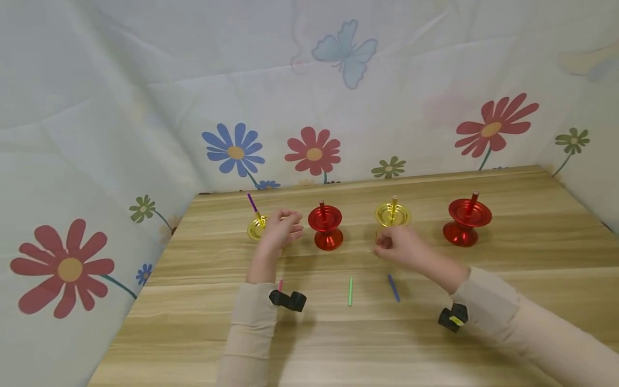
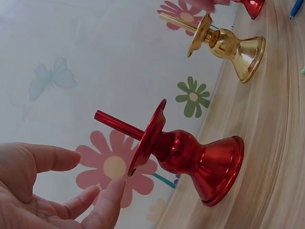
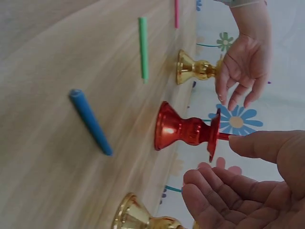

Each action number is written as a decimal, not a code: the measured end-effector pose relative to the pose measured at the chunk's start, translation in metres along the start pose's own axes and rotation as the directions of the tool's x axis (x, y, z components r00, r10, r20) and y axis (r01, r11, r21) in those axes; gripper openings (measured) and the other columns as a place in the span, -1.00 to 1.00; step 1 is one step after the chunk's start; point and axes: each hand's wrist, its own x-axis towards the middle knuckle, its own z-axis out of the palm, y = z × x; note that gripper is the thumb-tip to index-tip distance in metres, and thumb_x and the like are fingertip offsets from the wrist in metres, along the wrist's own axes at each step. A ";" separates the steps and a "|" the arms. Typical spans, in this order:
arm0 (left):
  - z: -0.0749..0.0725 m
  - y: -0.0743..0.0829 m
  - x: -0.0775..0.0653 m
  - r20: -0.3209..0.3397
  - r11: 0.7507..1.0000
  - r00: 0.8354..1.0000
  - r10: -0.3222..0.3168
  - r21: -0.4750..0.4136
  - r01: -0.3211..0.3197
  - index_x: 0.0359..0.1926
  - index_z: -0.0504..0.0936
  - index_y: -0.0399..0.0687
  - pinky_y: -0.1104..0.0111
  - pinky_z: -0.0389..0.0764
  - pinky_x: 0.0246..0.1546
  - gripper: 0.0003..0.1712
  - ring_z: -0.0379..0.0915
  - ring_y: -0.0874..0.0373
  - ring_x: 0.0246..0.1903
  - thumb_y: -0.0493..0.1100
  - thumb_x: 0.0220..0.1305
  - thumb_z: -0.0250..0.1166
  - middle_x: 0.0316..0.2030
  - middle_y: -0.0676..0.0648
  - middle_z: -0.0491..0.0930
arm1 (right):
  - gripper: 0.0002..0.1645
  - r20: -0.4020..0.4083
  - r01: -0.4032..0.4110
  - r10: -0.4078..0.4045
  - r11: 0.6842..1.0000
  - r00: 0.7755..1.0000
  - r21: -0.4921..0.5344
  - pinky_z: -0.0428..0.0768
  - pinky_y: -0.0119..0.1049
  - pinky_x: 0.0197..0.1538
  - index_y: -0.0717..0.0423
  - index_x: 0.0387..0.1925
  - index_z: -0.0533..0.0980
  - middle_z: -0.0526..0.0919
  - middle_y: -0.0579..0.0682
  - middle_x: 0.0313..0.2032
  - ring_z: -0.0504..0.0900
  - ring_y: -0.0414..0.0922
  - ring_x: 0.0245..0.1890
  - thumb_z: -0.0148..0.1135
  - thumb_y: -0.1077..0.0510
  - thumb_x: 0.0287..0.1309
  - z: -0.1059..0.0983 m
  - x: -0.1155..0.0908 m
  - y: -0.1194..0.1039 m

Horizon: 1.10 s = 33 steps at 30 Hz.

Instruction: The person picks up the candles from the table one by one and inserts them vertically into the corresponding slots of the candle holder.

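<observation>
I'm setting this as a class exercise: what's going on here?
A person's left hand and right hand hover over the table, holding nothing. A purple stick tops the leftmost gold holder; the other gold holder and both red holders have none. A pink stick, green stick and blue stick lie on the table nearer the person.

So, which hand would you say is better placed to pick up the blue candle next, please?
Probably the right hand: it is nearer the blue candle, and its fingers hold nothing. The left hand, also empty, is farther off, near the purple candle.
</observation>
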 end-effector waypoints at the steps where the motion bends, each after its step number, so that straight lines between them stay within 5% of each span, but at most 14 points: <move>1: 0.000 0.000 -0.001 -0.001 1.000 1.000 0.002 0.000 -0.002 0.10 0.31 -0.35 0.10 0.51 0.14 -0.64 0.46 0.06 -0.18 -0.24 0.38 0.07 0.09 -0.33 0.38 | -0.82 0.003 0.001 0.000 1.000 1.000 -0.011 0.59 -0.34 -0.41 0.35 -0.42 0.57 0.63 0.04 -0.52 0.58 -0.16 -0.48 0.30 0.25 0.05 0.002 -0.001 0.001; 10: 0.012 -0.005 0.006 0.033 1.000 0.999 0.015 -0.003 -0.015 0.12 0.28 -0.42 0.01 0.43 0.21 -0.62 0.44 -0.12 -0.06 -0.26 0.38 0.04 0.03 -0.30 0.38 | -0.86 0.048 -0.051 0.055 0.996 0.997 -0.078 0.47 -0.39 -0.50 0.22 -0.52 0.52 0.53 -0.07 -0.60 0.45 -0.22 -0.57 0.29 0.22 0.00 0.011 -0.012 0.009; 20: 0.020 -0.008 0.010 0.035 1.000 0.999 -0.016 -0.025 0.017 0.10 0.30 -0.43 0.04 0.50 0.13 -0.61 0.51 0.15 -0.37 -0.26 0.37 0.09 -0.20 -0.19 0.46 | -0.82 0.084 -0.118 0.128 0.987 0.988 -0.112 0.37 -0.41 -0.58 0.13 -0.64 0.46 0.47 -0.10 -0.67 0.39 -0.22 -0.64 0.30 0.24 -0.08 0.025 -0.018 0.017; 33: 0.020 -0.012 0.016 0.066 0.999 0.998 0.010 -0.045 -0.007 0.14 0.29 -0.50 0.19 0.62 0.01 -0.62 0.48 0.20 -0.41 -0.43 0.33 0.04 -0.21 -0.23 0.44 | -0.75 0.075 -0.055 0.069 0.984 0.995 -0.172 0.34 -0.43 -0.58 0.10 -0.73 0.40 0.43 -0.12 -0.70 0.34 -0.22 -0.64 0.34 0.31 -0.25 0.031 -0.021 0.019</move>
